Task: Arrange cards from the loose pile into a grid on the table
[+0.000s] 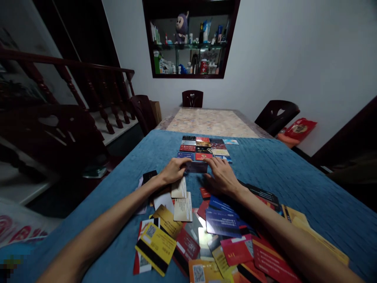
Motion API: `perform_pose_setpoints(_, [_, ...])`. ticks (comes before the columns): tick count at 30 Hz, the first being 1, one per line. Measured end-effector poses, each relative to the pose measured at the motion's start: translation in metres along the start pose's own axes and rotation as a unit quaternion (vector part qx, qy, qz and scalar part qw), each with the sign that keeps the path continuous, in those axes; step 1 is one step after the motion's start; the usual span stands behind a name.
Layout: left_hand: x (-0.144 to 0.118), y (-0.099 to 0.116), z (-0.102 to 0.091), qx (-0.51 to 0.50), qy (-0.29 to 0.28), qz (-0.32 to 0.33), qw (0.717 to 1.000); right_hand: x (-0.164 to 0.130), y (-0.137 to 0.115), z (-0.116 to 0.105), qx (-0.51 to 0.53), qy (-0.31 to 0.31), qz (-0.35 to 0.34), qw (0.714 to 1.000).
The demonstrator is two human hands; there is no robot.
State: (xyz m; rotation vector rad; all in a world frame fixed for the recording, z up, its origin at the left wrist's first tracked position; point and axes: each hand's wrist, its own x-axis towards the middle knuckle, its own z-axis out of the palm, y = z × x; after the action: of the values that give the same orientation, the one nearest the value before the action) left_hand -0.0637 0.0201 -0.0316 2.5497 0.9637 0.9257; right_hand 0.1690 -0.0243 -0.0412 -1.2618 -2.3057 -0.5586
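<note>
Between my two hands is a dark plastic card, gripped at its left end by my left hand and at its right end by my right hand. Just beyond it, several cards lie in close rows, among them a blue card, a red card and a black card. Nearer to me spreads a loose, overlapping heap with a yellow card, a dark blue card and a pale card. My right forearm covers part of this heap.
A blue cloth covers the near part of the table, and a patterned tabletop shows beyond it. Dark chairs stand around. A red bag sits at the right, and a wall cabinet hangs at the back.
</note>
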Motion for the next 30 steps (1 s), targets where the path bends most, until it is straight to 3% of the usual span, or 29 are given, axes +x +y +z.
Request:
perform_pose_setpoints(11, [0.001, 0.009, -0.004, -0.014, 0.002, -0.019, 1.000, 0.000, 0.002, 0.002, -0.030, 0.037, -0.016, 0.999])
perform_pose_setpoints(19, [0.001, 0.012, -0.002, -0.026, 0.012, -0.015, 0.999, 0.001, 0.000, -0.003, -0.023, 0.013, -0.019, 0.999])
perform_pose_setpoints(25, [0.000, 0.012, 0.000, -0.036, 0.017, -0.014, 0.999, 0.003, 0.001, -0.004, -0.027, 0.032, -0.013, 0.999])
perform_pose_setpoints(30, [0.000, 0.012, -0.005, -0.010, 0.039, 0.016, 0.999, 0.008, 0.004, -0.011, -0.012, 0.044, -0.012, 0.999])
